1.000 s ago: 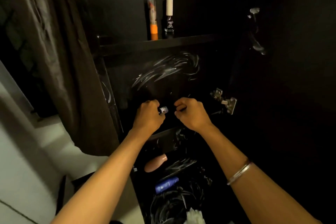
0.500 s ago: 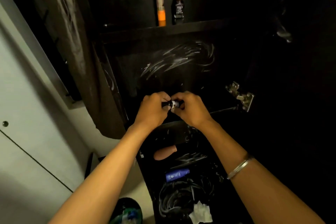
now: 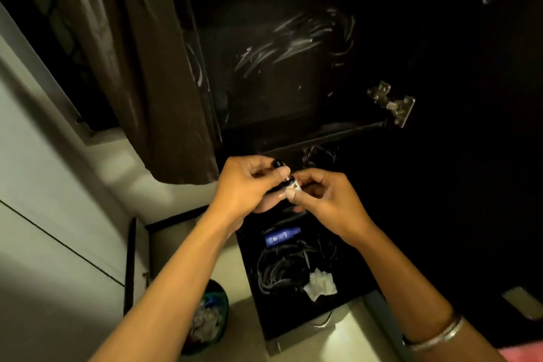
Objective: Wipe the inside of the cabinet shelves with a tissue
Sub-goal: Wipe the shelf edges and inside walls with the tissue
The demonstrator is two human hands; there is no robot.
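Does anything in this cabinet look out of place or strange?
Yes: the crumpled tissue lies unused on the lower shelf, while both hands hold a small bottle. White smears streak the back panel.

Middle compartment of the dark cabinet (image 3: 264, 91) open to the front, hinge (image 3: 392, 104) projecting at its right edge, curtain (image 3: 141, 67) hanging just beside its left wall, lower shelf (image 3: 346, 291) crowded with blue tube (image 3: 279, 237), black cables (image 3: 282, 267), crumpled tissue (image 3: 320, 285), both hands (image 3: 244, 185) (image 3: 326, 200) meeting in front of the shelf edge.
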